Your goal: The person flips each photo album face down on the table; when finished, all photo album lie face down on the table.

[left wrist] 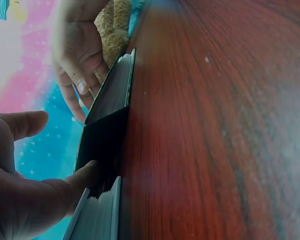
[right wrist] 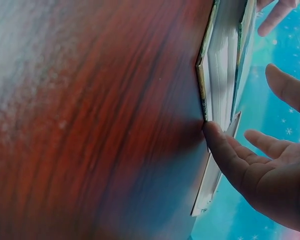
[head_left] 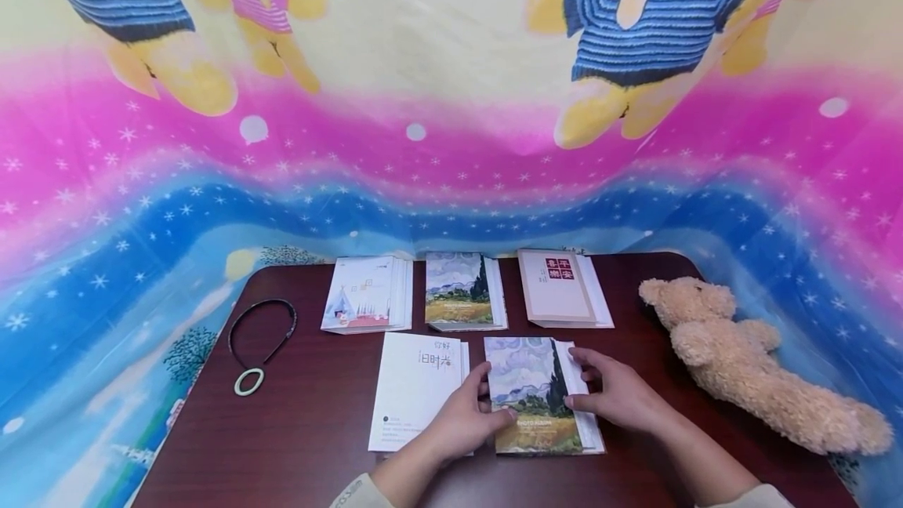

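On the near side of the table [head_left: 296, 429], a landscape-covered photo album [head_left: 527, 392], lettered "PHOTO ALBUM", is touched at opposite edges by the left hand [head_left: 467, 415] and right hand [head_left: 615, 392], both unclenched. Just left, 你好旧时光 is printed on a white album [head_left: 412, 394]; far right, 平安喜樂 on a beige album [head_left: 560, 298].

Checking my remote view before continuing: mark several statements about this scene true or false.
The bare left hand is at the left edge of the near painted-landscape album. True.
The bare right hand is at that album's right edge. True.
The fluffy tan teddy bear lies left of that album. False: the bear lies to its right.
The beige album with red squares is rightmost in the far row. True.
The pale green ring lies on the bear. False: the ring is on the dark red wooden table.
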Available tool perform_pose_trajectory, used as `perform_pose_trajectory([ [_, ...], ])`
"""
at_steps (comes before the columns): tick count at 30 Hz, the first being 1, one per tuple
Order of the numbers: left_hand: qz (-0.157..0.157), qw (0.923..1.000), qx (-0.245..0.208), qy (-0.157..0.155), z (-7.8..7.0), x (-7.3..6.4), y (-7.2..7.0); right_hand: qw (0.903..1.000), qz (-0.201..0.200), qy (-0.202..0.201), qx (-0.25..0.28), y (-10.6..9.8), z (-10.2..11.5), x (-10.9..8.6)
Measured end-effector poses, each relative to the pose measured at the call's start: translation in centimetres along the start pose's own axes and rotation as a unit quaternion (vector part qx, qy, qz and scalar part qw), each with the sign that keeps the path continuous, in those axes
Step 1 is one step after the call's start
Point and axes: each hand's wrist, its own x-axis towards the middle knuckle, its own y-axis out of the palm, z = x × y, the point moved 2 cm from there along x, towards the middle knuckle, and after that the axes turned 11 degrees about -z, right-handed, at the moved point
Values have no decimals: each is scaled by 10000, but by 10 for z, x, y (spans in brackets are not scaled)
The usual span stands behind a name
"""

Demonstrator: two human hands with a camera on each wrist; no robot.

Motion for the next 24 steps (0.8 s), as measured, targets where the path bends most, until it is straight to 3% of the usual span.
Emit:
perform_pose_trajectory([
  [16, -120, 9915, -1222, -422, 6, 5, 4, 9999, 126, -22, 44, 2, 0, 1],
  [24, -16, 9879, -1484, -451, 3, 5, 3, 9997, 153, 47, 200, 3, -1, -1],
])
